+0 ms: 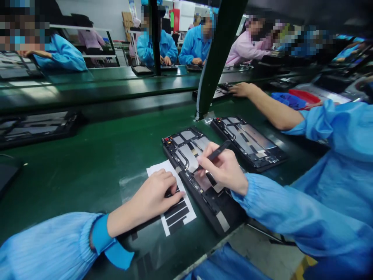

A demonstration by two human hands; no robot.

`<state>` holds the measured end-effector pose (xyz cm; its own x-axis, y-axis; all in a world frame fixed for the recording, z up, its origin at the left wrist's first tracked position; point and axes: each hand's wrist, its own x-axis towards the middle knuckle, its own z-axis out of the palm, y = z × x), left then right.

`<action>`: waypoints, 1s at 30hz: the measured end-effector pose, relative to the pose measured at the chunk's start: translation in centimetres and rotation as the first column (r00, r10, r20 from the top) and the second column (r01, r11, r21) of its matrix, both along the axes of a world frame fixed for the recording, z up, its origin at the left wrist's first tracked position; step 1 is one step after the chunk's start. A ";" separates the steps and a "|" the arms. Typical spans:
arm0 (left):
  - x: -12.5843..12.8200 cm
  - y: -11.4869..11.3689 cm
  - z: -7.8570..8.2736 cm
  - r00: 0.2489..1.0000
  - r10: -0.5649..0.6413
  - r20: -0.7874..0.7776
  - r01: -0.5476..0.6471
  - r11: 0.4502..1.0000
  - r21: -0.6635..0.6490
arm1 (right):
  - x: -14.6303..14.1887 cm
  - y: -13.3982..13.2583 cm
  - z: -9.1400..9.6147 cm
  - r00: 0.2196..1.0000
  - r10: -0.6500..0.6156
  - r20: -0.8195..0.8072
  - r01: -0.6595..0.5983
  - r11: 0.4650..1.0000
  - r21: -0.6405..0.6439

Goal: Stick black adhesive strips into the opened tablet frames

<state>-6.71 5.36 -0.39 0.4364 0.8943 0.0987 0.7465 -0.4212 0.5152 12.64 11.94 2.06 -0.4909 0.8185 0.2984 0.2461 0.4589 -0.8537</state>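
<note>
My left hand (159, 189) rests on a white sheet of black adhesive strips (182, 212). Its fingers are loosely bent, with the thumb stretched out apart from them. Black tweezers (214, 156) are gripped in my right hand (225, 169), their tip pointing down at the inside of an opened tablet-like device (186, 149). This device lies face up beside the sheet, showing grey battery plates, cables and a circuit board along one side. Part of its interior is hidden under my right hand.
A second opened device (247, 142) lies to the right, beyond it a co-worker's hand (241, 89) at another unit. A dark green post (214, 58) rises from the bench. More opened devices (37, 122) sit at left. People in blue and pink work across the line.
</note>
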 end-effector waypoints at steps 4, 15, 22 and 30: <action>-0.1 0.6 -0.7 0.974 0.028 0.225 -0.066 0.984 0.166 | -1.3 1.8 -1.8 0.987 -0.036 -0.159 0.032 0.999 -0.029; -0.2 0.9 -1.3 0.961 0.015 0.277 -0.031 0.998 0.052 | -1.6 1.6 -2.0 0.995 0.035 -0.095 -0.036 0.999 -0.006; -0.1 0.8 -1.2 0.965 0.002 0.264 -0.019 0.998 0.060 | -1.6 1.7 -2.1 0.991 0.063 -0.119 -0.059 0.998 0.034; -0.2 0.9 -0.7 0.963 -0.041 0.268 0.014 0.995 0.100 | -1.2 0.6 -1.2 0.916 0.390 0.091 -0.401 0.895 0.196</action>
